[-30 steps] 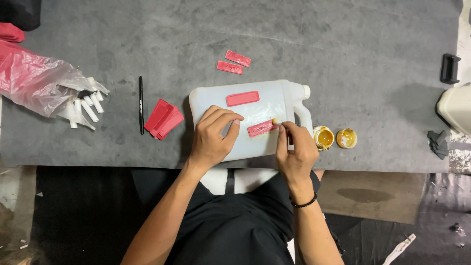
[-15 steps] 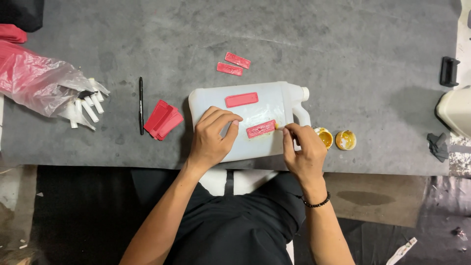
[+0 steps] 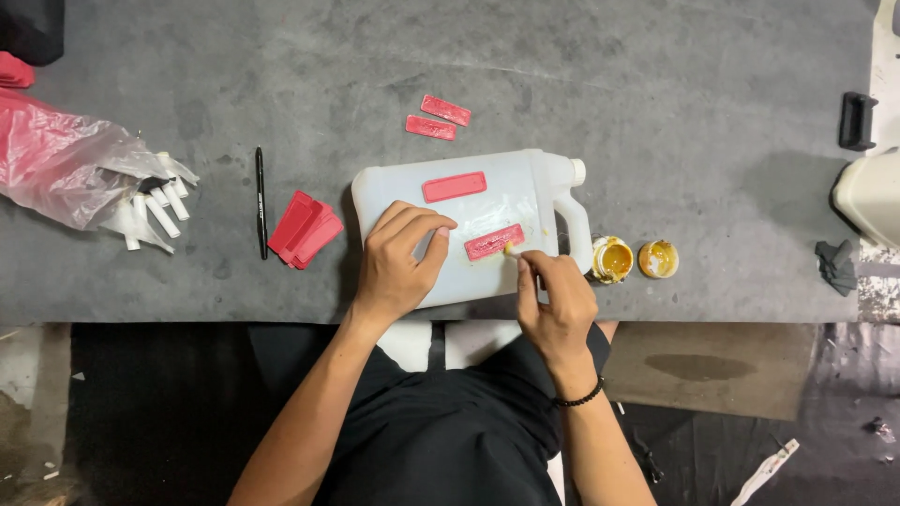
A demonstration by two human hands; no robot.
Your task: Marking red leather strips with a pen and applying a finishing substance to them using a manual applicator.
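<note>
One camera, worn on the person's head, looks almost straight down at the grey counter (image 3: 656, 84) from above its near edge. It sits far enough off to take in most of the counter's width, the person's lap and a strip of floor below. The white jug (image 3: 469, 225) lies near the frame's centre. The far corners seem cut off, though that is hard to judge.

Jug (image 3: 487, 211) is translucent white, lying on the dark grey mottled table (image 3: 656, 112). Two pinkish-red labels on the jug (image 3: 454, 186), two more loose ones (image 3: 438, 118) above it. Right of the jug: small pot (image 3: 612, 259) and lid (image 3: 657, 259), both yellow-ochre inside. Left of the jug: red stack (image 3: 305, 230), black pen (image 3: 261, 201), white tubes (image 3: 155, 211) in a clear-pink bag (image 3: 56, 164).
</note>
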